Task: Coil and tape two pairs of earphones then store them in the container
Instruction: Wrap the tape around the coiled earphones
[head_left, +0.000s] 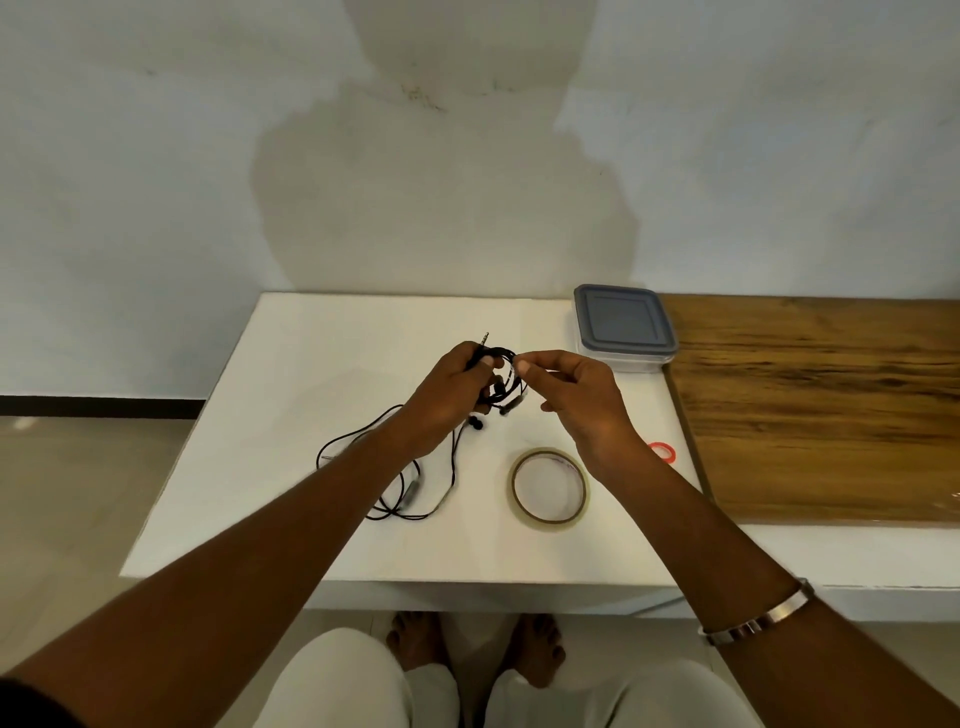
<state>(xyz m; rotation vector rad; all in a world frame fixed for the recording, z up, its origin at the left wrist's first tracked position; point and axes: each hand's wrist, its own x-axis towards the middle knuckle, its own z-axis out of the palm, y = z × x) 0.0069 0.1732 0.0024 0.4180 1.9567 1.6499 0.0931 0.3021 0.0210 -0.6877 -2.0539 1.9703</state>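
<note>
Coiled earphones (501, 379) held upright, jack pointing up; L hand (452, 395) grip clamps coil; R hand (576, 395) pinches it.

black coiled earphones (501, 376) held up, second earphones (395, 478) loose, lidded container (623, 327)

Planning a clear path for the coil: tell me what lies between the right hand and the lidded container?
Head view: bare white table between right hand and container.
</note>
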